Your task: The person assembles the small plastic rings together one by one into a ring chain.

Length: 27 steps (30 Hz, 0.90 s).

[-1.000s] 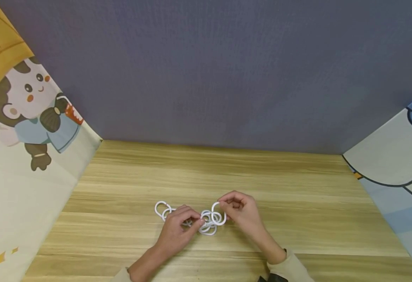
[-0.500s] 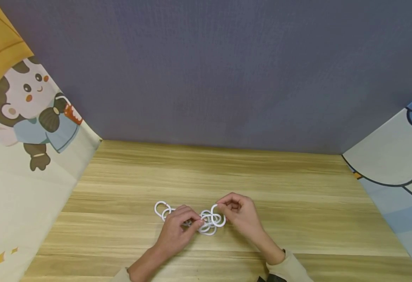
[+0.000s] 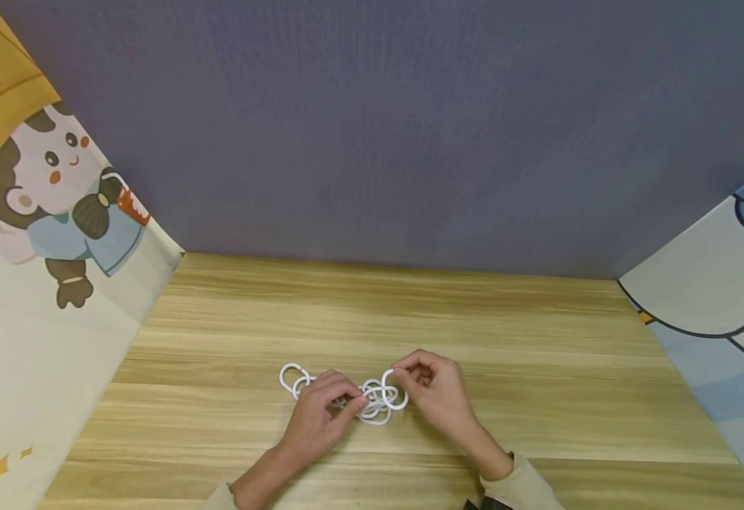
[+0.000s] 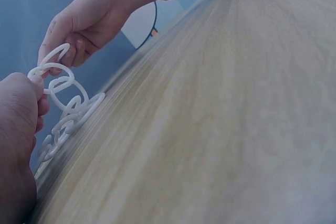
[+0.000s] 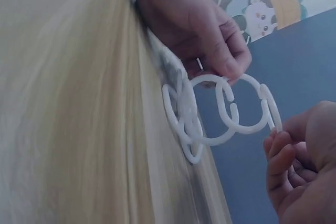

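Note:
White C-shaped plastic rings, linked into a chain point(image 3: 292, 365), lie across the wooden table. My left hand point(image 3: 321, 414) pinches one ring point(image 5: 221, 106) between thumb and index finger; a narrow gap shows in that ring's side. To its right, my right hand point(image 3: 437, 389) pinches the end ring point(image 3: 384, 386) by its upper edge, thumb against index finger. This end ring passes through the ring in my left hand and is raised. Several linked rings point(image 4: 71, 116) bunch up below the fingers on the table. Part of the chain is hidden under my left hand.
The wooden table point(image 3: 384, 312) ends at a dark grey-blue panel point(image 3: 372, 142) at the back. Printed panels stand at the left point(image 3: 21, 340) and right point(image 3: 716, 283). Pale sleeves point(image 3: 518, 485) show at the front edge of the view.
My right hand has shifted slightly left and down with the end ring, bringing it closer to the bunched rings. My left hand has stayed in place.

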Each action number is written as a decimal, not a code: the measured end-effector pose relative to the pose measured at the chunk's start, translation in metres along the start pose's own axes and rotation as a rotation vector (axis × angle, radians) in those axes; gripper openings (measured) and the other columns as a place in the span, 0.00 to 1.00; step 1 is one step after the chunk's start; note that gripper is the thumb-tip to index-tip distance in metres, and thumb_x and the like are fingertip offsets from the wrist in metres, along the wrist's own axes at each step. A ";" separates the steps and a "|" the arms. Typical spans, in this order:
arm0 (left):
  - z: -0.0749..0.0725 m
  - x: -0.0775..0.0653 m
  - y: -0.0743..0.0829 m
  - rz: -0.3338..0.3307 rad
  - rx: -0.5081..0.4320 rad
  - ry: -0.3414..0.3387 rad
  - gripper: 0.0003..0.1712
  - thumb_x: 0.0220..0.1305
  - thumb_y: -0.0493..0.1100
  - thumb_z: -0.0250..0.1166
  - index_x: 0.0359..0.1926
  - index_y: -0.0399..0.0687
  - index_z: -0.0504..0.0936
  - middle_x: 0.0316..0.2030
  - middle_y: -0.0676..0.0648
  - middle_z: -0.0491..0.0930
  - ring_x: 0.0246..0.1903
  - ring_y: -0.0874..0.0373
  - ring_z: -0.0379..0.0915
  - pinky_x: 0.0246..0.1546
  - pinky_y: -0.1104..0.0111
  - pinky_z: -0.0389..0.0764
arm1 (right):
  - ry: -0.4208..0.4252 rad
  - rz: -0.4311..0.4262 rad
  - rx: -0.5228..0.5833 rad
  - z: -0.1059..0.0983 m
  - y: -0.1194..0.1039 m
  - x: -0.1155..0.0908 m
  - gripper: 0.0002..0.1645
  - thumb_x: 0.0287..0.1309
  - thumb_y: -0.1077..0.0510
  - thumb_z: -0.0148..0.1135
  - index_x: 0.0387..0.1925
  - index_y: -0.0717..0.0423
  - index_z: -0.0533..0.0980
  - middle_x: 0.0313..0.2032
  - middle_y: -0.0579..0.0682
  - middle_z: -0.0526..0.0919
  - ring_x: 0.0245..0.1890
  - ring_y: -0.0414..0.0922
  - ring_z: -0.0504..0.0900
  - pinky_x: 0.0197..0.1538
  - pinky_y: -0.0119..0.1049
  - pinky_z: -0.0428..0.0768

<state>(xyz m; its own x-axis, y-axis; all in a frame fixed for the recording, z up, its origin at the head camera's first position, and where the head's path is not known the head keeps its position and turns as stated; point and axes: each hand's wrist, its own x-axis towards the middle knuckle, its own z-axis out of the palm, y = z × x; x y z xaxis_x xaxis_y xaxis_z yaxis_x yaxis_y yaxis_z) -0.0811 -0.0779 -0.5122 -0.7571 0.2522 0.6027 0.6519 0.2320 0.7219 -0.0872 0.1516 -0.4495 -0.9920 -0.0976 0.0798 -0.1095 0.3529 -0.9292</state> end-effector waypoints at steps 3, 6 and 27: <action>0.000 0.000 0.001 0.003 0.005 0.005 0.08 0.64 0.33 0.79 0.36 0.51 0.90 0.33 0.56 0.88 0.35 0.62 0.82 0.39 0.70 0.84 | 0.009 -0.019 -0.023 0.000 0.000 0.000 0.03 0.64 0.70 0.77 0.37 0.62 0.88 0.28 0.51 0.88 0.24 0.37 0.78 0.26 0.26 0.76; -0.001 0.001 0.002 0.005 0.007 0.009 0.08 0.64 0.33 0.79 0.36 0.51 0.90 0.33 0.56 0.88 0.35 0.61 0.82 0.39 0.70 0.83 | 0.007 -0.063 -0.070 0.000 0.000 -0.001 0.04 0.63 0.71 0.77 0.37 0.62 0.88 0.28 0.50 0.89 0.24 0.36 0.79 0.26 0.26 0.78; -0.001 -0.001 0.000 -0.120 0.063 -0.002 0.07 0.61 0.35 0.82 0.39 0.49 0.92 0.37 0.56 0.91 0.37 0.63 0.84 0.38 0.67 0.86 | 0.024 0.099 0.104 -0.003 0.001 -0.001 0.03 0.64 0.73 0.74 0.37 0.65 0.87 0.28 0.55 0.86 0.22 0.39 0.79 0.24 0.27 0.77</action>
<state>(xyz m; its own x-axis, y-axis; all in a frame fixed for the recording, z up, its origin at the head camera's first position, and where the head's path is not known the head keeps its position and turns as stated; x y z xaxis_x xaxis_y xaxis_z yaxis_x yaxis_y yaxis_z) -0.0804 -0.0785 -0.5122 -0.8297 0.2209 0.5127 0.5582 0.3191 0.7659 -0.0869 0.1551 -0.4497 -0.9990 -0.0447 -0.0064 -0.0055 0.2612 -0.9653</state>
